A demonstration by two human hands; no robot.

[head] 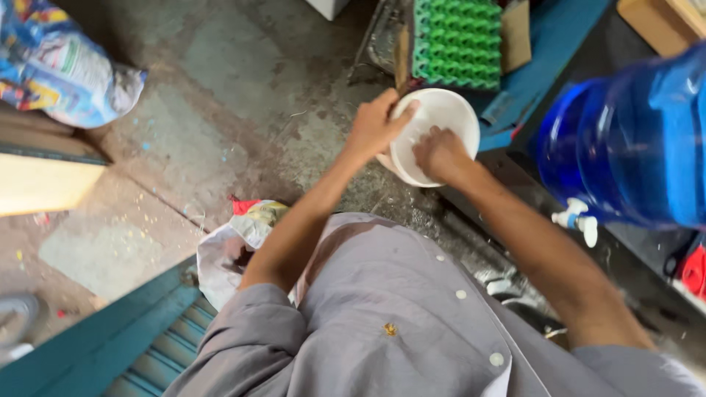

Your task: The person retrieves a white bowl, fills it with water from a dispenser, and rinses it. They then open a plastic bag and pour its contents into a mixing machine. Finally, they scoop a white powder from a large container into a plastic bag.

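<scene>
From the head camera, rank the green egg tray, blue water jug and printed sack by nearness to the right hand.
From the right hand:
1. Green egg tray, just above.
2. Blue water jug, to the right.
3. Printed sack, far upper left.

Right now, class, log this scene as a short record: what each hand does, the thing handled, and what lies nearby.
Left hand: grips the rim of the white bowl
Right hand: pressed inside the bowl
Bowl: tilted, held above the concrete floor
Nearby: green egg tray, blue water jug with white tap
Clothing: grey shirt
</scene>
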